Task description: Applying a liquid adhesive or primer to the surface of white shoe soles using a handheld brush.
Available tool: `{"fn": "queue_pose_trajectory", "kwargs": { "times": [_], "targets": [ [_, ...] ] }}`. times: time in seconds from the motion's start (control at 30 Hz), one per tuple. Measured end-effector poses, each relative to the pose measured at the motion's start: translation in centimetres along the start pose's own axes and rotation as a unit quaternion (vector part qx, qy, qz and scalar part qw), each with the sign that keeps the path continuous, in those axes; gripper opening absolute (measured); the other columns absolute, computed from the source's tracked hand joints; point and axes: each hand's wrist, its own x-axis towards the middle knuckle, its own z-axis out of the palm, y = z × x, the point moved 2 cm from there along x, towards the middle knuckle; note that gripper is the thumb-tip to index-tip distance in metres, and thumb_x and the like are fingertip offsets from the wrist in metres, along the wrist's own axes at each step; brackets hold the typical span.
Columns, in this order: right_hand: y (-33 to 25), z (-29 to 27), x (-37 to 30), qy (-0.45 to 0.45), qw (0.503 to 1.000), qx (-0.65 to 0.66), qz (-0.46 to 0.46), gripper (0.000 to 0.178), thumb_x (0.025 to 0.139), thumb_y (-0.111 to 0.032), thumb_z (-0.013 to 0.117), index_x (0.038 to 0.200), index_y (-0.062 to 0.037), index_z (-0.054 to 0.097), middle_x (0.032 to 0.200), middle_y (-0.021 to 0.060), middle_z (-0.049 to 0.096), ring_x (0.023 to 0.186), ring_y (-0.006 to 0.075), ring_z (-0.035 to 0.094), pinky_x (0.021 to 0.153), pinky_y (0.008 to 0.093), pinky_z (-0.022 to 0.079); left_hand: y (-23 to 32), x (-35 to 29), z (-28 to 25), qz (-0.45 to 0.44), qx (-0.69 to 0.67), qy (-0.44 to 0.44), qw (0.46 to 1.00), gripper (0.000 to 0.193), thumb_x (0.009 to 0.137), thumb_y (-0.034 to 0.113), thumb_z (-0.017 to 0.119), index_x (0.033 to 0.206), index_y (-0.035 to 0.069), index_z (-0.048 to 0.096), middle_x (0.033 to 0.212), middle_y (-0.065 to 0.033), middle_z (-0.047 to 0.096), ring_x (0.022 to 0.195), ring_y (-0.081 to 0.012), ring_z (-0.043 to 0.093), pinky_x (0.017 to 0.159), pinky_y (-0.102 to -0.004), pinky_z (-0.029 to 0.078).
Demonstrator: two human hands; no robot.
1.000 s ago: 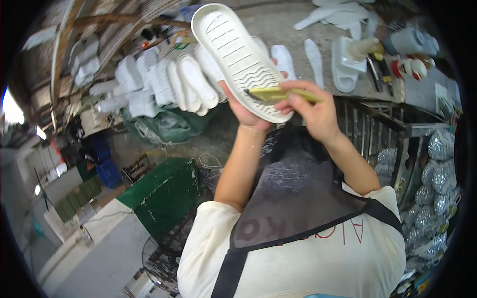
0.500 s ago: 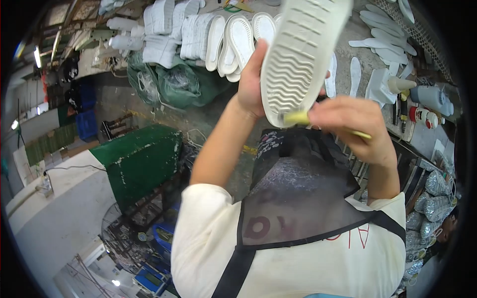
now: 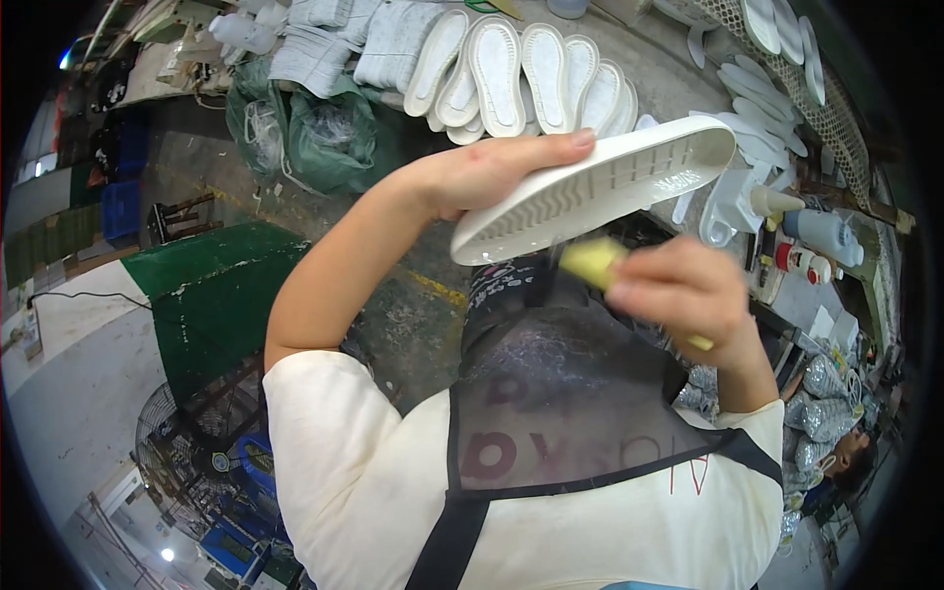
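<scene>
A white shoe sole (image 3: pixel 629 185) is gripped at its near left end by my left hand (image 3: pixel 482 175), the thumb lying along its rim. The sole is tilted, so its grooved underside faces me at a slant. Below it, my right hand (image 3: pixel 680 295) is closed on a yellow-handled brush (image 3: pixel 593 263), blurred by motion. The brush head points toward the sole's lower edge, and I cannot tell whether it touches. Beyond the sole, several white soles (image 3: pixel 495 84) with pale inner faces lean in a row on the bench.
Stacked whitish pieces (image 3: pixel 393 47) lie left of the row. A green plastic bag (image 3: pixel 339 138) hangs below the bench edge. Pale insoles (image 3: pixel 762 98), a blue-grey bottle (image 3: pixel 821 228) and a red-and-white bottle (image 3: pixel 801 262) are at right. A caged fan (image 3: pixel 187 423) stands lower left.
The sole has swung from nearly upright to a slant across my front and tipped edge-on. My left hand has shifted to its upper rim; the brush has dropped away from its grooved face.
</scene>
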Motion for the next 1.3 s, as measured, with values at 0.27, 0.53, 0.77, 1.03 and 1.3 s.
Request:
{"fn": "queue_pose_trajectory", "kwargs": {
  "times": [0.27, 0.53, 0.77, 1.03, 1.3],
  "targets": [
    [0.0, -0.5, -1.0, 0.008, 1.0, -0.007, -0.007, 0.03, 0.069, -0.009, 0.066, 0.098, -0.0101, 0.07, 0.095, 0.0092, 0.066, 0.069, 0.022, 0.06, 0.059, 0.0306, 0.049, -2.8, -2.3, -1.8, -0.037, -0.063, 0.053, 0.996, 0.062, 0.094, 0.053, 0.04, 0.122, 0.0, 0.055, 0.103, -0.0148, 0.063, 0.086, -0.0161, 0.063, 0.072, -0.0279, 0.051],
    [0.5, -4.9, -3.9, 0.136, 0.987, 0.086, -0.001, 0.021, 0.078, -0.012, 0.065, 0.099, -0.0134, 0.071, 0.088, 0.0075, 0.067, 0.078, 0.0165, 0.059, 0.064, 0.0267, 0.046, -2.5, -1.8, -2.5, -0.049, -0.133, -0.067, 0.988, 0.064, 0.094, 0.05, 0.043, 0.132, -0.001, 0.045, 0.113, -0.0183, 0.061, 0.093, -0.0257, 0.064, 0.08, -0.0348, 0.052],
    [7.7, -2.4, -5.7, 0.25, 0.874, 0.37, 0.19, 0.025, 0.08, 0.005, 0.056, 0.102, -0.0014, 0.067, 0.105, 0.0112, 0.065, 0.104, 0.023, 0.059, 0.093, 0.0347, 0.044, -4.8, 0.4, -4.3, 0.09, -0.405, -0.025, 0.91, 0.097, 0.08, 0.079, 0.034, 0.138, 0.001, 0.039, 0.138, -0.019, 0.043, 0.119, -0.0319, 0.05, 0.101, -0.0424, 0.038],
    [10.5, 3.2, -7.0, 0.355, 0.909, 0.106, 0.19, 0.026, 0.08, -0.002, 0.061, 0.105, -0.0064, 0.067, 0.097, 0.0109, 0.064, 0.101, 0.0258, 0.056, 0.086, 0.0367, 0.045, -6.5, 13.3, 6.4, 0.154, -0.389, -0.056, 0.907, 0.079, 0.091, 0.067, 0.018, 0.132, 0.002, 0.04, 0.114, -0.0173, 0.06, 0.092, -0.031, 0.064, 0.074, -0.0435, 0.056],
    [18.9, 3.5, -18.6, 0.573, 0.511, 0.51, 0.388, 0.024, 0.085, 0.001, 0.054, 0.108, 0.0027, 0.052, 0.088, 0.0138, 0.062, 0.067, 0.0201, 0.062, 0.06, 0.0301, 0.052, -8.2, 13.2, 1.2, 0.089, -0.388, 0.157, 0.904, 0.078, 0.092, 0.065, 0.023, 0.136, 0.002, 0.038, 0.126, -0.0159, 0.052, 0.094, -0.0295, 0.062, 0.072, -0.0419, 0.057]
  ]
}}
